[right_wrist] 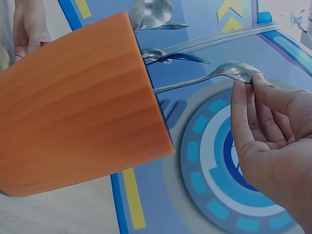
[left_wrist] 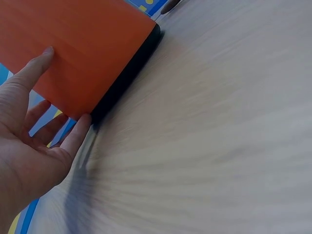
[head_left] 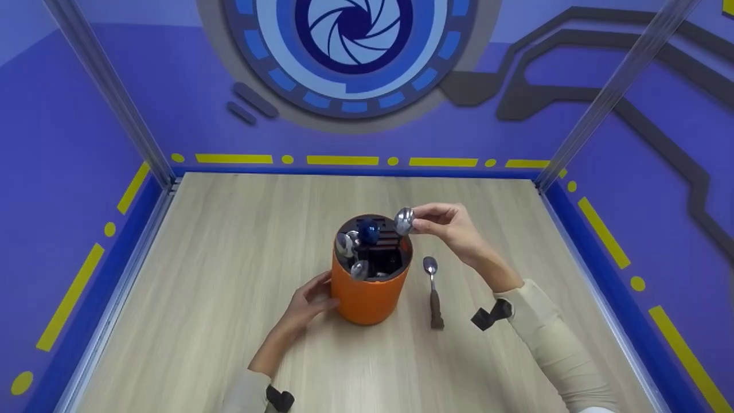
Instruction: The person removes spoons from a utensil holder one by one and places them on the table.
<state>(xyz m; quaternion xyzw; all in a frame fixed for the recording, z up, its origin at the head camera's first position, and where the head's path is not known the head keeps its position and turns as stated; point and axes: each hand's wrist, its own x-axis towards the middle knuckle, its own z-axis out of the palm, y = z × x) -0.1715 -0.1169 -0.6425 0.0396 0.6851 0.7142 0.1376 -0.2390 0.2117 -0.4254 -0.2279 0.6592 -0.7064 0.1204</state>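
An orange utensil holder [head_left: 367, 301] with a dark slotted top stands upright. My right hand [head_left: 459, 232] pinches the bowl of a metal spoon [head_left: 403, 221] between thumb and fingers at the holder's right rim. In the right wrist view that spoon's handle [right_wrist: 183, 85] runs down into the holder. My left hand [head_left: 307, 304] touches the holder's lower left side, thumb and fingers spread against it in the left wrist view. Several other utensils poke out of the top, among them a dark blue one [head_left: 369, 231] and a metal spoon [head_left: 359, 270].
A spoon with a brown handle [head_left: 436, 310] lies on the wooden table [head_left: 241, 246], right of the holder. Blue printed panels [head_left: 287, 135] stand behind and at both sides, with metal posts [head_left: 114, 92] at the corners.
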